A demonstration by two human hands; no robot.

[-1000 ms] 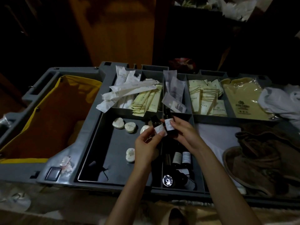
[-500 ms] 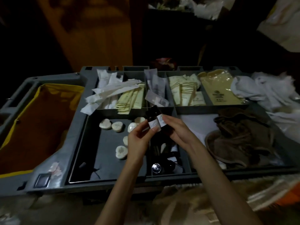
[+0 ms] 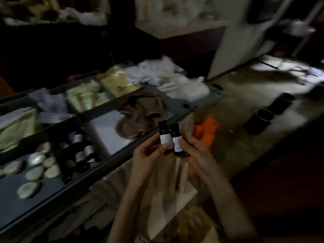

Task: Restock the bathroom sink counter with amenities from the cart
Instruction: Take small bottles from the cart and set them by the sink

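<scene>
At the lower left of the frame the grey plastic cart [image 3: 87,180] held its round pale soaps [image 3: 35,172]; just right of them, spare dark bottles [image 3: 78,153] lay on their sides in a narrow compartment; further up and toward the middle sat a crumpled brown cloth [image 3: 140,113] and a heap of white towels [image 3: 175,79].

Just below centre, off the cart's front rim, the left hand [image 3: 145,160] pinched one small dark bottle with a white label [image 3: 164,135], thumb across the label; touching it on the right stood a second labelled dark bottle [image 3: 176,141], gripped by the curled fingers of the right hand [image 3: 198,155]. Both bottles stood upright, long axes running up the frame, caps on top; so the goods were already in hand, and the carry was what remained, I judged.

A blurred pale ledge [image 3: 184,25] lay well apart at the upper middle; whether it was the sink counter I could not tell. The right hand was the nearer to that side; low dark cups [image 3: 263,120] sat at the right.
</scene>
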